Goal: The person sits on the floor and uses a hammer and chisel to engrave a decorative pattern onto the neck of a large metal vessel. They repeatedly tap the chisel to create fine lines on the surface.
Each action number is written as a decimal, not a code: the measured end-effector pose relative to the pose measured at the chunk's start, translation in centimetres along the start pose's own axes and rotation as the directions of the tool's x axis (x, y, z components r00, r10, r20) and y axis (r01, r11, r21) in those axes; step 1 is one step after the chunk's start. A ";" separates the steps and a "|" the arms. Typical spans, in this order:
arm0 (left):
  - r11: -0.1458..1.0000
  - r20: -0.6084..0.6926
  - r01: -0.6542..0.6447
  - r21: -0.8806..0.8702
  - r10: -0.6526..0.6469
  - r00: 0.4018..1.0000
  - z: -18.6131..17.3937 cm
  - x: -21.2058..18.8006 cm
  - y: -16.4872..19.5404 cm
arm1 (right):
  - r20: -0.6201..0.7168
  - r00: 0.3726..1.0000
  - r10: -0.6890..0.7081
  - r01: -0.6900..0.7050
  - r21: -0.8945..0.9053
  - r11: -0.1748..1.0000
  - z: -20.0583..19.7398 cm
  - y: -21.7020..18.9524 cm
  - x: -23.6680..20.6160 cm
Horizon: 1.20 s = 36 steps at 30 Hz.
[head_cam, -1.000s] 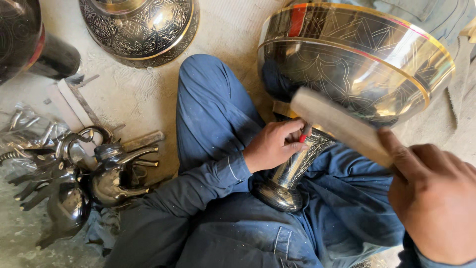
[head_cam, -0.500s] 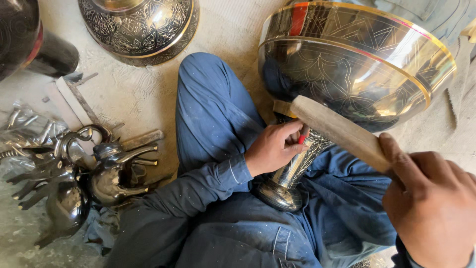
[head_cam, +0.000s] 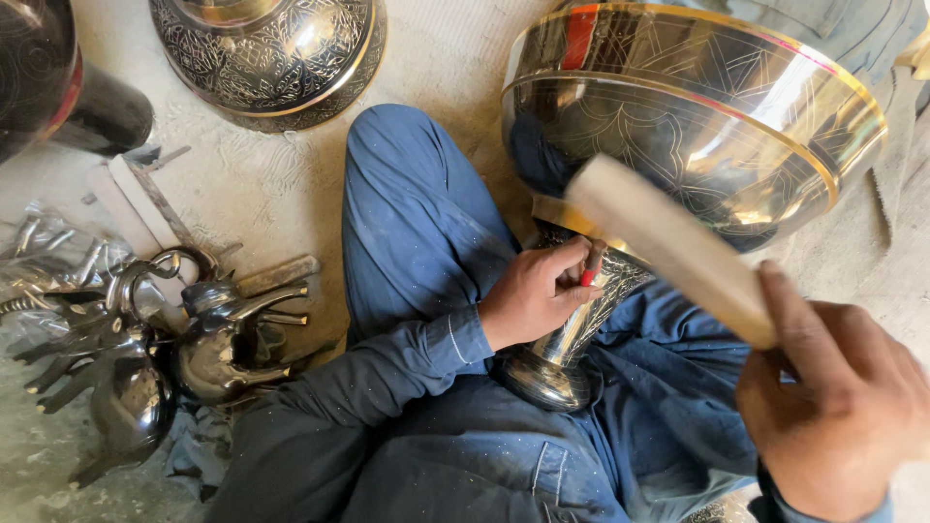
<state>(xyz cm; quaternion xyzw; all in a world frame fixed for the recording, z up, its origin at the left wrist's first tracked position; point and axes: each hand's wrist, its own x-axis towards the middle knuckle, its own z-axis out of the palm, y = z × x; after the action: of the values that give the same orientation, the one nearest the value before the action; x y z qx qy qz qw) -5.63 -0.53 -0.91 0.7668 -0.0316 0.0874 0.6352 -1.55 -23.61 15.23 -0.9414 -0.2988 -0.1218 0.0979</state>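
Note:
A large engraved brass goblet-shaped bowl (head_cam: 697, 126) rests tilted across my lap, its stem and round foot (head_cam: 547, 373) on my blue trousers. My left hand (head_cam: 538, 291) grips a small red-tipped chisel (head_cam: 591, 263) held against the stem just under the bowl. My right hand (head_cam: 838, 407) is shut on a pale wooden mallet (head_cam: 668, 247), which is blurred and raised over the chisel.
On the floor to the left lie dark metal teapots (head_cam: 208, 344) and several loose spouts and handles. An engraved round vessel (head_cam: 276, 53) stands at the top, and a dark vessel (head_cam: 48, 87) at the top left. Flat metal strips (head_cam: 140, 203) lie beside them.
The mallet in my right hand has swung up and away from the chisel, and my right hand has shifted slightly. My left hand and the bowl have stayed put.

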 end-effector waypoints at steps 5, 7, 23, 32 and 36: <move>0.999 -0.008 0.004 0.034 -0.004 1.000 0.0 0.1 0.5 | -0.001 0.992 -0.128 0.126 -0.170 0.977 0.1 0.1 0.0; 1.000 0.008 0.007 0.011 -0.007 1.000 -0.1 0.1 0.8 | -0.021 0.998 -0.052 0.050 -0.096 0.994 0.2 0.2 0.0; 0.998 0.056 0.002 0.062 -0.005 0.998 0.0 0.5 1.1 | -0.015 1.000 -0.006 0.005 -0.055 0.998 0.7 0.7 -1.1; 0.994 0.095 -0.044 0.104 0.035 0.995 0.2 0.4 1.2 | -0.049 0.999 0.004 -0.006 -0.044 0.999 0.4 -0.2 -0.9; 0.994 0.105 -0.023 0.109 0.011 0.994 0.2 0.5 1.4 | -0.009 0.999 0.031 -0.031 -0.052 0.998 1.0 0.5 -1.7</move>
<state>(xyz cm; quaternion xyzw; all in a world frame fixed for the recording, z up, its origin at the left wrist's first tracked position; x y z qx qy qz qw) -5.33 -0.97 0.49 0.8039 -0.0664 0.0541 0.5885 -2.41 -24.68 13.70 -0.9477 -0.2806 -0.1318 0.0765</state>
